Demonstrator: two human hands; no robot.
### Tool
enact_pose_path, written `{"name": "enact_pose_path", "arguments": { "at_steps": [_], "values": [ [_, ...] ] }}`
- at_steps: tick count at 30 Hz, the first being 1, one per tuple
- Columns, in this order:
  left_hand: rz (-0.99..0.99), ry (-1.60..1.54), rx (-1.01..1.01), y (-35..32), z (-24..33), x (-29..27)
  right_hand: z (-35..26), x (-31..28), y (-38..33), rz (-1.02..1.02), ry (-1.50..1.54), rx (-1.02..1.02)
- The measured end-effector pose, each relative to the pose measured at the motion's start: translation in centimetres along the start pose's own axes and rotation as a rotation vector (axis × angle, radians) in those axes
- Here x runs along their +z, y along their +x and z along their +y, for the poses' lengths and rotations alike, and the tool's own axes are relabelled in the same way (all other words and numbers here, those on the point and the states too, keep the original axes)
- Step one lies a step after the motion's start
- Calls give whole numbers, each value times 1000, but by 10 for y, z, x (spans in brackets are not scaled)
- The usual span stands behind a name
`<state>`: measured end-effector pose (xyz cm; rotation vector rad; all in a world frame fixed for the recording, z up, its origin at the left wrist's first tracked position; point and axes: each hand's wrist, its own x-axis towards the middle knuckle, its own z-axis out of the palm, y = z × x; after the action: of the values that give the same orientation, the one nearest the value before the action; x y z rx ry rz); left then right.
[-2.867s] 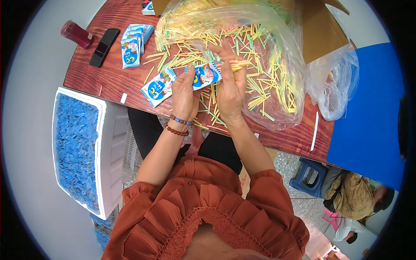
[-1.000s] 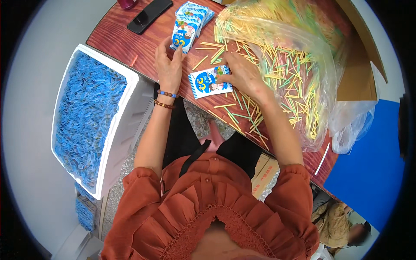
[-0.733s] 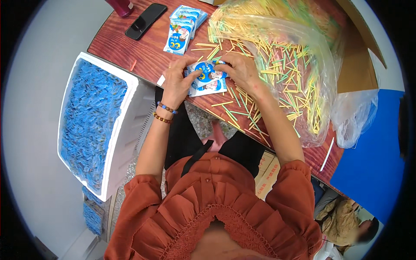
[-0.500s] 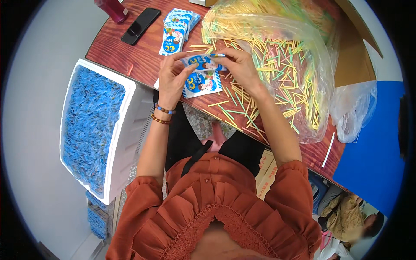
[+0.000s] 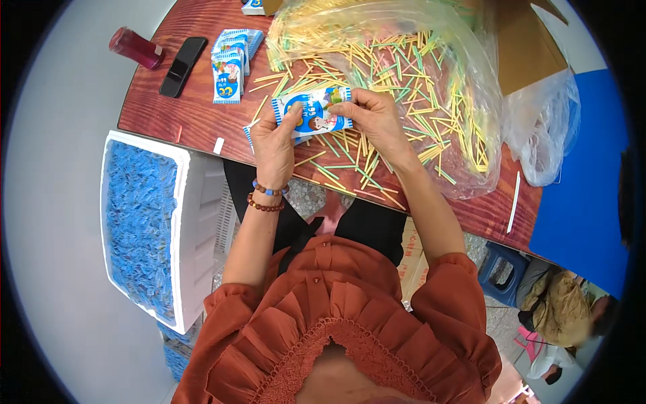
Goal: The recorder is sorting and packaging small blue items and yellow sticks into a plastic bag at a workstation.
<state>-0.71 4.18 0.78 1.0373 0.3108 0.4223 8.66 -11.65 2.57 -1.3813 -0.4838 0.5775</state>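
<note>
Both my hands hold a small white-and-blue printed packet (image 5: 313, 111) up over the table's near edge. My left hand (image 5: 274, 149) pinches its left end, thumb on the printed face. At the right end, the thumb and fingers of my right hand (image 5: 377, 121) grip it. Another such packet lies beneath, mostly hidden, with only a striped edge (image 5: 248, 135) showing by my left hand. Short yellow, green and pink sticks (image 5: 343, 151) lie scattered under and around my hands. Several similar packets (image 5: 229, 74) overlap in a pile farther left.
A large clear plastic bag (image 5: 464, 74) spilling sticks covers the right of the table (image 5: 145, 108). A black phone (image 5: 183, 67) and a red bottle (image 5: 136, 48) lie at the left. Below stands a white foam box (image 5: 183, 202) full of blue pieces. Another person (image 5: 565, 310) is at lower right.
The packet in my hands has turned from tilted and narrow to flat, its printed face showing. My view has shifted, so the table things sit farther left.
</note>
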Motion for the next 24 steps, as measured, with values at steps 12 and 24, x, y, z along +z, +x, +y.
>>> {"name": "enact_pose_path", "arguments": {
  "at_steps": [12, 24],
  "values": [
    [56, -128, -130, -6, -17, 8, -3, -5, -13, 67, -22, -93],
    [-22, -120, -244, -9, -13, 28, -14, -33, -24, -25, -792, -574]
  ]
}}
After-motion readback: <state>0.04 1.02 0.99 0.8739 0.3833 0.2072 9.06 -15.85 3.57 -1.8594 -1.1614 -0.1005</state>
